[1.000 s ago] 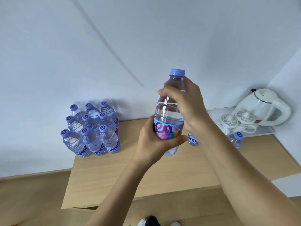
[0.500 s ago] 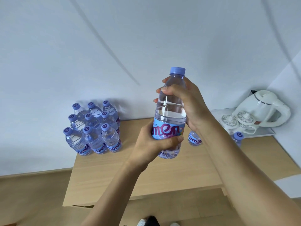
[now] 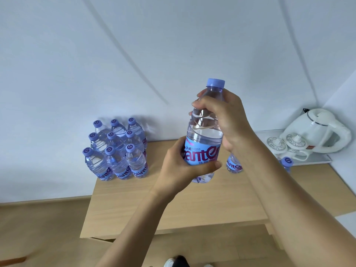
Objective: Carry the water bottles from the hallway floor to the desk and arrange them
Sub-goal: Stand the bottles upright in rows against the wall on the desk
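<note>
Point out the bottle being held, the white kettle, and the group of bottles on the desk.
held bottle (image 3: 203, 151), head view, on its blue label.
white kettle (image 3: 308, 130), head view, on its body.
group of bottles (image 3: 117, 151), head view, on a middle bottle.

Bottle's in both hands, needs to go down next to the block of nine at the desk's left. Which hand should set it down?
Left, probably. The left hand wraps the held bottle at its label, low and on the side nearer the nine-bottle block. The right hand grips its upper part and would have to cross over.
</note>
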### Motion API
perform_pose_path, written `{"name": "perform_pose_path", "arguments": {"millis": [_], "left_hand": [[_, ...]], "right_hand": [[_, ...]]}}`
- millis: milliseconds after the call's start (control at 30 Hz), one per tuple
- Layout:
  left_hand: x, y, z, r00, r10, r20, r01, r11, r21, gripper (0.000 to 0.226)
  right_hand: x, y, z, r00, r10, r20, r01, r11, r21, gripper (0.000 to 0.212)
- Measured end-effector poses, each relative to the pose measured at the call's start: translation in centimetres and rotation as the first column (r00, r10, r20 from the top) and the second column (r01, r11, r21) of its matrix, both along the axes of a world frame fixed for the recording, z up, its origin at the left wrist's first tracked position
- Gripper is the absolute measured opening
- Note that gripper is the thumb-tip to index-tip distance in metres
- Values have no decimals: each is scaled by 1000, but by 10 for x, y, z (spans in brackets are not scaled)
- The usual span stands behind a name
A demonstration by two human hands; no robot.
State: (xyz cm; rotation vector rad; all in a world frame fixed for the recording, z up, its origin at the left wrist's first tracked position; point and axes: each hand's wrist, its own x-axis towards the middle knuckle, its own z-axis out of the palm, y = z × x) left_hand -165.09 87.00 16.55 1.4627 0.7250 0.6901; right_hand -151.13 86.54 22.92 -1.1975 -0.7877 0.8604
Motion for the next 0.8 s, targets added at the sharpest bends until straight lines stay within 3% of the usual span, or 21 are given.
{"name": "perform_pose_path", "arguments": {"millis": [133,500,633,800], "left_hand": [[-4,0,1,995,-93,23,94,993,-77,40],[-20,-9,-5,997,-27,71,32,997,-70,52],[-26,-15,-9,996,58,69,-52,996,-75,51],[-34,-23,-14,979,182,92,-175,982,-74,42]], "right_hand": [[3,1,-2,994,74,-83,-73,997,17,15],[-3,3,-5,947,295,-125,-287,954,83,13],[-11,4,-7,935,348,-64,-343,936,82,14],[-25,5,-6,946,302,120,-306,952,15,21]]}}
